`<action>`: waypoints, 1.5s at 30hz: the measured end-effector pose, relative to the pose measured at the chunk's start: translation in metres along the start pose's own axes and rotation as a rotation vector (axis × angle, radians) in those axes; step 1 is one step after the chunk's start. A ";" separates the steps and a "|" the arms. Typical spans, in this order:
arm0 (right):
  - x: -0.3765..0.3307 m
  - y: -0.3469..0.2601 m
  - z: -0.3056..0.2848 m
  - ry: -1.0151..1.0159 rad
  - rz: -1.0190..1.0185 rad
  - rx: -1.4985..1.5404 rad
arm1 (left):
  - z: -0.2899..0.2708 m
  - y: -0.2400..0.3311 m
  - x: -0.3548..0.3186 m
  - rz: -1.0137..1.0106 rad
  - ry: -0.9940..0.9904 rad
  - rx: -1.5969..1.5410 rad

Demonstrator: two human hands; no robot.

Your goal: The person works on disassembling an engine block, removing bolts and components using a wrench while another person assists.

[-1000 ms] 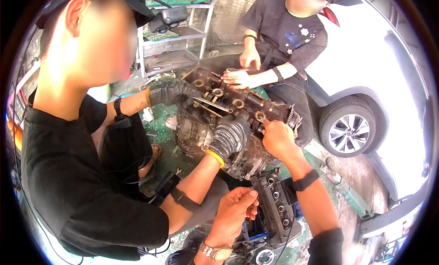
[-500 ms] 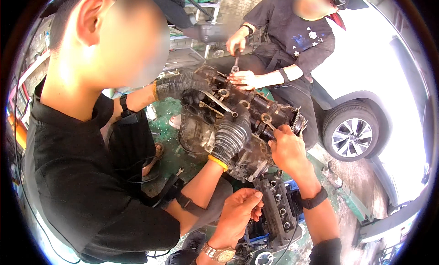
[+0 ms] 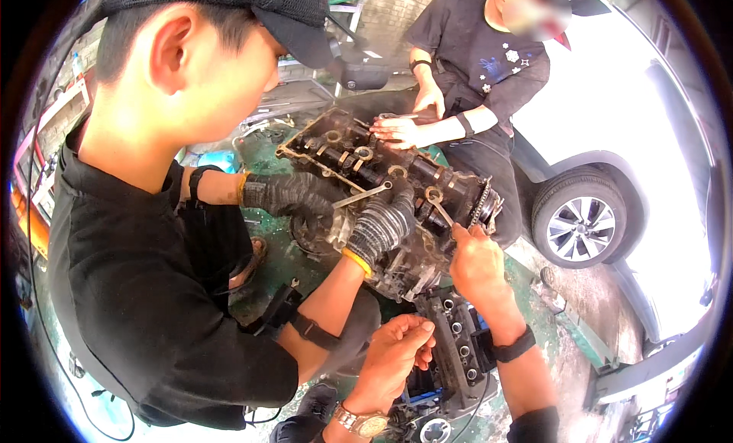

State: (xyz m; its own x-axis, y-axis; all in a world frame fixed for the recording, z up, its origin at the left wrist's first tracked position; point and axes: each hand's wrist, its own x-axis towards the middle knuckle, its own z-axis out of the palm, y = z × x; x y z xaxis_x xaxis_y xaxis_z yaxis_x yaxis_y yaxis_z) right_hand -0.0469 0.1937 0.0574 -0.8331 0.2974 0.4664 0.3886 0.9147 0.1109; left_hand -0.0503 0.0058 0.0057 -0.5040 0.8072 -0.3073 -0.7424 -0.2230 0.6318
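Note:
My right hand (image 3: 476,261) is closed around a wrench (image 3: 440,209), whose ring end lies on the top of a greasy engine cylinder head (image 3: 340,149) near its chain end. Lower down, my left hand (image 3: 395,357) hangs in front of the engine with its fingers curled in; whether anything is in them is hidden. A co-worker's striped gloved hand (image 3: 379,229) rests on the engine beside another wrench (image 3: 361,195), and that person's other gloved hand (image 3: 286,195) is at the engine's left side. Across from me, a second co-worker's hand (image 3: 397,131) lies on the far edge.
A black engine cover (image 3: 460,351) with a row of round holes lies below the engine. One co-worker (image 3: 153,290) sits close on my left. To the right stand a white car (image 3: 626,107) with its wheel (image 3: 580,225) and a green metal beam (image 3: 584,332).
The left co-worker's far gloved hand has drawn back down and left, uncovering more of the engine. The far co-worker's upright ratchet has swung down. My hands have barely moved.

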 end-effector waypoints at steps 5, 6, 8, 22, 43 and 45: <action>0.000 -0.009 0.001 -0.050 0.007 -0.021 | -0.001 -0.002 -0.002 0.013 -0.003 0.016; 0.000 -0.013 -0.001 -0.050 0.008 -0.023 | -0.001 -0.002 -0.002 0.012 -0.005 0.019; 0.000 -0.019 -0.001 -0.061 0.023 -0.007 | 0.001 -0.003 -0.002 0.008 -0.008 0.022; 0.003 -0.015 0.026 -0.004 0.403 0.686 | 0.003 -0.014 -0.006 -0.018 -0.002 0.045; -0.254 -0.017 -0.025 0.075 1.047 1.681 | 0.013 -0.040 -0.014 -0.067 -0.071 -0.162; -0.263 -0.021 -0.015 0.147 1.039 1.717 | 0.015 -0.049 -0.016 -0.078 -0.106 -0.140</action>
State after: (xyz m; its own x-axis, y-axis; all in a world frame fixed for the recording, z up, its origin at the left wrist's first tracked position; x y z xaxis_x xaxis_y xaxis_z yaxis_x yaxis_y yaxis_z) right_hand 0.1697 0.0921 -0.0541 -0.5149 0.8445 -0.1470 -0.1732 -0.2705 -0.9470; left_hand 0.0007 0.0121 -0.0098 -0.3986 0.8766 -0.2696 -0.8352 -0.2256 0.5015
